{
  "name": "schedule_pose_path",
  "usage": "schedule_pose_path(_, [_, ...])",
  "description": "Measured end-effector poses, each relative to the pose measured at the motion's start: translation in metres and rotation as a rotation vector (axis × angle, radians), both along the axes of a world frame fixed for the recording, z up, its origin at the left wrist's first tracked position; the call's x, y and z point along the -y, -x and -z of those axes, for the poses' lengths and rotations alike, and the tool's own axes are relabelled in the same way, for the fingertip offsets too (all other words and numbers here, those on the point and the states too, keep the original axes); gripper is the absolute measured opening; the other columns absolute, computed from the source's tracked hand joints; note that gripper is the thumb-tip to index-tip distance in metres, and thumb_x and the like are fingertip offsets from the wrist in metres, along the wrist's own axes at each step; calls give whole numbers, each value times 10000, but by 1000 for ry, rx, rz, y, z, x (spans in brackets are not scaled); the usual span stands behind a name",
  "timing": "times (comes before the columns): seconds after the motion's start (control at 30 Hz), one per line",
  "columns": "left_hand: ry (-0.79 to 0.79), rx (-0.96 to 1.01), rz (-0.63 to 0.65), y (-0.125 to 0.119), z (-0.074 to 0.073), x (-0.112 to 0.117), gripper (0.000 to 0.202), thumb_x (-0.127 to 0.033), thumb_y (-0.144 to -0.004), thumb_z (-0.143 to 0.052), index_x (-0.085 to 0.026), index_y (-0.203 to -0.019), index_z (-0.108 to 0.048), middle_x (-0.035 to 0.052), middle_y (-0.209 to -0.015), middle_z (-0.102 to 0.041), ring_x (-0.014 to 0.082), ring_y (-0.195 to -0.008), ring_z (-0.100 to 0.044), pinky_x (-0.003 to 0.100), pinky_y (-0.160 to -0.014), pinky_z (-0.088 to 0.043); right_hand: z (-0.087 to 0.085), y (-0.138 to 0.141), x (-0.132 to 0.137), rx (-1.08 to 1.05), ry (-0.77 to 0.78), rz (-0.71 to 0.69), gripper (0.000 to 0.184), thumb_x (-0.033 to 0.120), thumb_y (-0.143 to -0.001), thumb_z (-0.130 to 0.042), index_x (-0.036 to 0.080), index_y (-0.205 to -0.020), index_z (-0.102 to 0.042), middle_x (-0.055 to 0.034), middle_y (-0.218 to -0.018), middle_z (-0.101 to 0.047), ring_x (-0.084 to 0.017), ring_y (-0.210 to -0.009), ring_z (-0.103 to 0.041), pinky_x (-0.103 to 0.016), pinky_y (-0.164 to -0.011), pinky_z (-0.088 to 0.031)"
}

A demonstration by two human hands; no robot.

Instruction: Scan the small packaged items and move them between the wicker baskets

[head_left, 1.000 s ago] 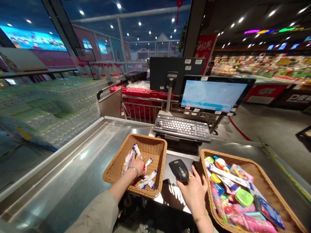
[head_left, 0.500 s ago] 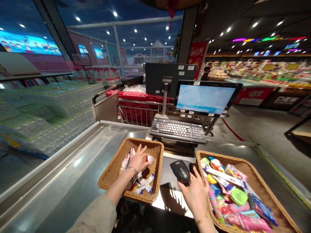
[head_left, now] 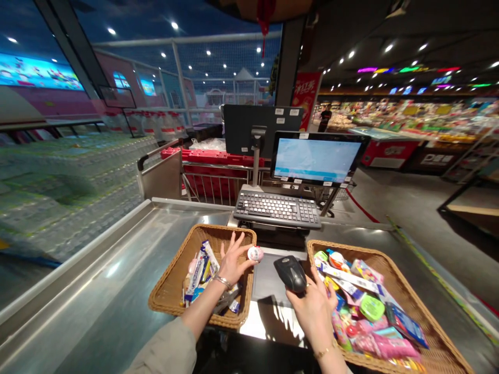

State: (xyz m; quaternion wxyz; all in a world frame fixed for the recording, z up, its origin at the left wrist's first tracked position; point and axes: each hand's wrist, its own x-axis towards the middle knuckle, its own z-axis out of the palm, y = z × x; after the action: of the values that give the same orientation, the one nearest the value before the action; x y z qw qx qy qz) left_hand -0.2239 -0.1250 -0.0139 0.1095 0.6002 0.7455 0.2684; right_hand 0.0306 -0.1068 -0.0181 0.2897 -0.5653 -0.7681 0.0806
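a: what's the person's left hand [head_left: 234, 265] up to?

b: it pinches a small egg-shaped capsule [head_left: 255, 253], pink and white, in a narrow grip between thumb and fingertips. the capsule is just in front of the keyboard [head_left: 276, 209], a little to its left, over the rim of the left wicker basket [head_left: 167, 291].

a: what's in that basket?

b: wrapped stick-shaped packets [head_left: 198, 275], lying in a loose jumble in front of the keyboard and to its left.

a: and the right hand [head_left: 312, 311]?

b: its fingers curl firmly around the body of a black handheld barcode scanner [head_left: 290, 274], just in front of the keyboard. the grip is closed and full, with the scanner's nose tipped toward the left hand.

a: what's beside it?

b: the right wicker basket [head_left: 351, 248], in front of the keyboard and to its right, heaped with colourful packaged sweets and toys [head_left: 362, 306]. the hand is touching or just beside its near rim; i can't tell which.

a: anything farther off?

b: a monitor [head_left: 315, 160] stands behind the keyboard.
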Motion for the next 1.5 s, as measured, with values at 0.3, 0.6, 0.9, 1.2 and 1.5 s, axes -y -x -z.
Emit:
schedule_pose_path(0.3, [59,38,48,2,9,-2,433,-491,-879,-623,-347,-1287,-624,25,-1631,-285,339,-1536,-105,734,-1160,-73,-5,0,2,0,32,3,265,340,-766,-602,250,-982,-725,-54,-1214,-708,-320,-1373,-438,-561,-1134,-185])
schedule_pose_path(0.6, [31,114,34,13,13,1,405,-438,-854,-676,-350,-1248,-642,17,-1618,-316,337,-1534,-119,748,-1152,-47,-20,5,5,4,98,-107,321,283,-761,-597,298,-1056,-722,-10,-1285,-673,-306,-1413,-399,-594,-1153,-163])
schedule_pose_path(0.9, [-61,74,60,17,19,-1,433,-392,-813,-736,-346,-1238,-660,56,-1592,-372,372,-1524,-137,785,-1124,-34,-34,6,8,35,100,-179,361,250,-744,-584,284,-1074,-727,-12,-1311,-659,-319,-1414,-394,-618,-1163,-177])
schedule_pose_path(1.2, [-84,25,76,18,16,-1,451,-389,-783,-774,-356,-1220,-668,61,-1581,-388,360,-1525,-141,780,-1123,-6,-39,6,12,17,109,-195,369,238,-722,-600,309,-1058,-736,-3,-1298,-666,-332,-1413,-394,-630,-1172,-161])
schedule_pose_path(1.5, [-130,-32,69,17,17,0,471,-380,-761,-795,-352,-1216,-674,66,-1566,-411,370,-1517,-162,779,-1131,-24,-35,5,11,-4,91,-197,368,240,-727,-590,306,-1064,-724,-8,-1294,-669,-329,-1411,-399,-633,-1157,-180])
